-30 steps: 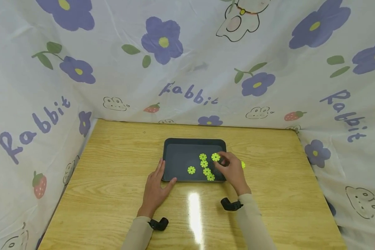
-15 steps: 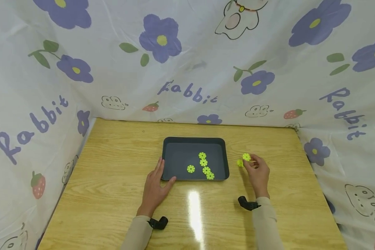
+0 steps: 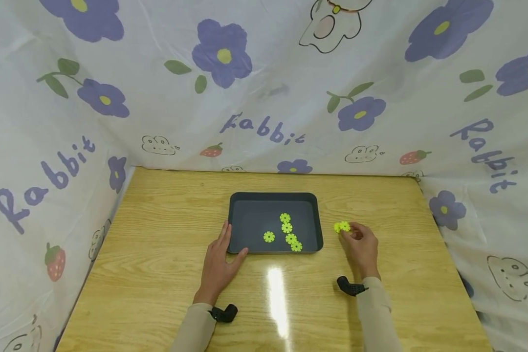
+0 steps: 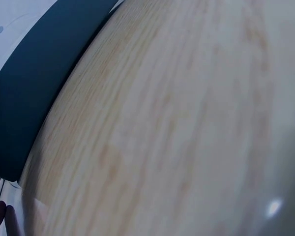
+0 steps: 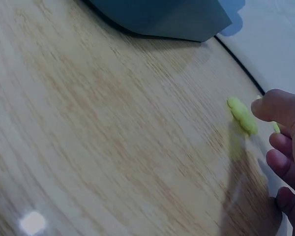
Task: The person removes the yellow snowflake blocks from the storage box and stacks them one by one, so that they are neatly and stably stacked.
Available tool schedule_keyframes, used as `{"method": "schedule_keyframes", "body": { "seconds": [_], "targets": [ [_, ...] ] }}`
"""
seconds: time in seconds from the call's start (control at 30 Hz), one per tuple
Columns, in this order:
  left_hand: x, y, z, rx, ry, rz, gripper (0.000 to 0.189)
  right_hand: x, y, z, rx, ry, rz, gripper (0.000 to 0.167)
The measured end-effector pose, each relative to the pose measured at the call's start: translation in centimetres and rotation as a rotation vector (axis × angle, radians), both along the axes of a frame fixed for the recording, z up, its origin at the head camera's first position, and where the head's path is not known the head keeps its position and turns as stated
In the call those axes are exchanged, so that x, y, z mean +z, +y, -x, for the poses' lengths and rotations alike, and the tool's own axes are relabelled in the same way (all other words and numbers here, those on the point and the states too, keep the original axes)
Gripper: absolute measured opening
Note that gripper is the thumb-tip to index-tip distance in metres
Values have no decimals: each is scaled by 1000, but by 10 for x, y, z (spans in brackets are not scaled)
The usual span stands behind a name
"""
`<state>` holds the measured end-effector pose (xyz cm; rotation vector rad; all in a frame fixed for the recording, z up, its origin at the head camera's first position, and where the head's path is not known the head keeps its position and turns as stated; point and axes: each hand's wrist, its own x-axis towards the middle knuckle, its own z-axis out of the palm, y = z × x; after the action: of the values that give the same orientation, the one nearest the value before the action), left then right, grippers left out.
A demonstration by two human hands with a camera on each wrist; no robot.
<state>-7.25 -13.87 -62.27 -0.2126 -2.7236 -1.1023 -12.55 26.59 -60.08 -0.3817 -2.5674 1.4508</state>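
My right hand (image 3: 363,248) pinches a yellow-green notched disc (image 3: 345,226) between thumb and fingers, to the right of the tray. Directly left of it is a second notched disc (image 3: 337,228), partly overlapped by the held one in the head view. From the right wrist, this second disc (image 5: 242,115) appears close to edge-on beside the thumb, and the held one is mostly hidden behind the thumb. My left hand (image 3: 218,266) lies against the front left corner of the dark grey tray (image 3: 251,196), fingers extended along its side and thumb at the front edge.
Several more notched discs (image 3: 287,228) lie inside the tray, most in a line toward its right side. The wooden table (image 3: 167,210) meets a white floral cloth (image 3: 264,88) at the back and sides. Black cameras (image 3: 225,314) are strapped to both wrists.
My right hand moved from over the tray to the right, carrying the disc, then lowered it to the second disc. The left hand stayed at the tray's corner.
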Motion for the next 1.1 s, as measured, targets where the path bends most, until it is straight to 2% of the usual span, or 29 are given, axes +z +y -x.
{"method": "schedule_keyframes", "body": {
  "seconds": [0.47, 0.93, 1.1],
  "targets": [
    [-1, 0, 1, 2, 2, -3, 85, 4, -1, 2, 89, -79, -26, 39],
    [-2, 0, 1, 3, 24, 9, 86, 0, 0, 3, 110, -91, -78, 38],
    [-2, 0, 1, 3, 4, -2, 86, -1, -1, 4, 106, -91, -96, 39]
  ]
}}
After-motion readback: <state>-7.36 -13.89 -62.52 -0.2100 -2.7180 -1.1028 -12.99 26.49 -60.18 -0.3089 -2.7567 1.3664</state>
